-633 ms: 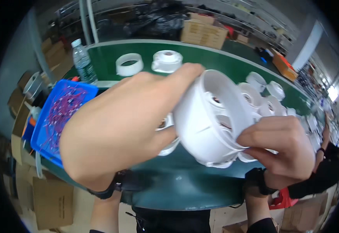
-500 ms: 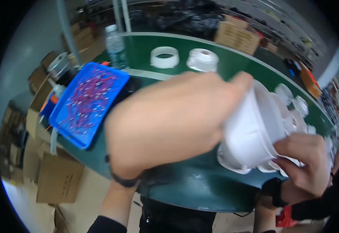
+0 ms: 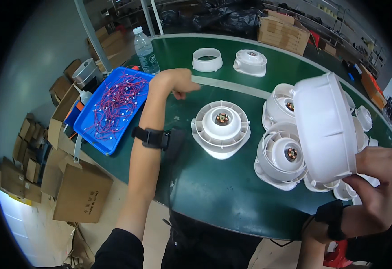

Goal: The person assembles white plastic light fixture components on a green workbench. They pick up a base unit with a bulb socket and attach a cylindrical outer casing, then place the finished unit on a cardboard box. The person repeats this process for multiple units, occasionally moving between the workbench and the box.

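My right hand (image 3: 377, 172) grips the lower rim of a white plastic ring housing (image 3: 324, 130), which is raised and tilted on its side above the table. My left hand (image 3: 180, 84) is curled over the table near the blue tray; what its fingers hold, if anything, is hidden. Between my arms stands a white round fan base (image 3: 221, 130) with vanes and a copper-wound motor core in its centre. To its right, a similar base (image 3: 282, 154) has a ring around it, and another base (image 3: 281, 105) stands behind, partly covered by the raised ring housing.
A blue tray (image 3: 83, 129) of red wires lies at the left, beside a water bottle (image 3: 145, 51). At the back sit a loose white ring (image 3: 207, 66) and another fan base (image 3: 250, 62). More white parts crowd the right edge. Cardboard boxes (image 3: 81, 193) stand left on the floor.
My left hand has left the ring housing and swung away to the upper left, uncovering the middle fan base. My right hand keeps hold of the housing, now farther right.
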Demonstrator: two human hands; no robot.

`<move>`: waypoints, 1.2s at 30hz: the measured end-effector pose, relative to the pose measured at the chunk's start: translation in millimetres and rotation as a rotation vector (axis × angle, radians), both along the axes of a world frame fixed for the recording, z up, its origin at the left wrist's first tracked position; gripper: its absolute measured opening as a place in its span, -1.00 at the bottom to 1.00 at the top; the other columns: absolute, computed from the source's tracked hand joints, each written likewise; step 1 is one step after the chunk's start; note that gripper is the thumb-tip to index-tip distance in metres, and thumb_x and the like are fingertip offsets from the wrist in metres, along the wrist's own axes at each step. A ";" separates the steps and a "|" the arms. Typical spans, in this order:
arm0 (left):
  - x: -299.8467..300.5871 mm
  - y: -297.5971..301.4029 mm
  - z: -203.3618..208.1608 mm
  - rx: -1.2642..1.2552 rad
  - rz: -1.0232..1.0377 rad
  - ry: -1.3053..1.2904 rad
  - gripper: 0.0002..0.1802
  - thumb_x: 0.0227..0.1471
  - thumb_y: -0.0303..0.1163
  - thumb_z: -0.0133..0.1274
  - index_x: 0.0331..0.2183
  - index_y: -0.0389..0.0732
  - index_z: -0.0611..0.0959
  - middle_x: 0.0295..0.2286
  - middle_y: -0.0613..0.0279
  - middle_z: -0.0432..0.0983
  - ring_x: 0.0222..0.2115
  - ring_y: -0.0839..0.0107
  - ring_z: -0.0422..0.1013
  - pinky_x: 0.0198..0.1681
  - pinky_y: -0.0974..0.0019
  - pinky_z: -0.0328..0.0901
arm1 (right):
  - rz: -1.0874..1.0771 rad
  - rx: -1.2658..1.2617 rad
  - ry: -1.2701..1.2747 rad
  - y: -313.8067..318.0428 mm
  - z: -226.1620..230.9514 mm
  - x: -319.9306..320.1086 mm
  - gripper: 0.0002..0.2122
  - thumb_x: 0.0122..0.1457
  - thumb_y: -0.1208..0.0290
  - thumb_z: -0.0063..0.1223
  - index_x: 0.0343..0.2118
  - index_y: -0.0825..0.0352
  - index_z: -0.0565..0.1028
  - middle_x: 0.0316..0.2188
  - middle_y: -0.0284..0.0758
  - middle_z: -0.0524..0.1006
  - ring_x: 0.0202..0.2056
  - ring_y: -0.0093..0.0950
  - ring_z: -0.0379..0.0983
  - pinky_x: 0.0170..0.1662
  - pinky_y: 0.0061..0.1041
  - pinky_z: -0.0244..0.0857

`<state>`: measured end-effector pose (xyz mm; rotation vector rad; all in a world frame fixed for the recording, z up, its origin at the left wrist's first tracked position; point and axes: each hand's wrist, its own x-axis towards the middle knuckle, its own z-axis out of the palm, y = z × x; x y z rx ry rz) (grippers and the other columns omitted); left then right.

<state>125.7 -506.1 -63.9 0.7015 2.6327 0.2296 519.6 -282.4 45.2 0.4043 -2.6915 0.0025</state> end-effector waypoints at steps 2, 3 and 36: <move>-17.8 -5.3 -20.1 -0.044 0.040 -0.034 -0.45 0.03 0.04 0.06 -0.45 -0.36 0.67 -0.56 0.15 0.58 -0.53 0.38 0.51 -0.41 0.31 0.42 | 0.005 0.003 -0.001 -0.6 -0.7 0.3 -0.71 -0.42 0.59 0.22 -0.47 0.46 0.54 -0.40 -0.17 0.54 -0.38 -0.26 0.47 -0.28 -0.35 0.32; -17.0 -4.5 -23.7 -0.054 0.057 -0.055 -0.45 0.03 0.04 0.06 -0.46 -0.35 0.67 -0.57 0.18 0.56 -0.55 0.38 0.49 -0.42 0.34 0.41 | 0.002 0.009 -0.003 -0.1 0.1 0.3 -0.70 -0.41 0.59 0.21 -0.46 0.46 0.54 -0.40 -0.17 0.54 -0.37 -0.26 0.47 -0.28 -0.35 0.32; -23.8 14.1 -58.4 -0.106 0.164 0.011 -0.34 -0.25 0.27 0.21 -0.53 -0.24 0.68 -0.46 0.16 0.58 -0.38 0.20 0.51 -0.25 -0.05 0.34 | 0.109 0.247 -0.029 18.0 -2.3 3.7 -0.60 -0.33 0.53 0.14 -0.28 0.48 0.50 -0.24 -0.13 0.47 -0.19 -0.16 0.40 -0.15 -0.23 0.29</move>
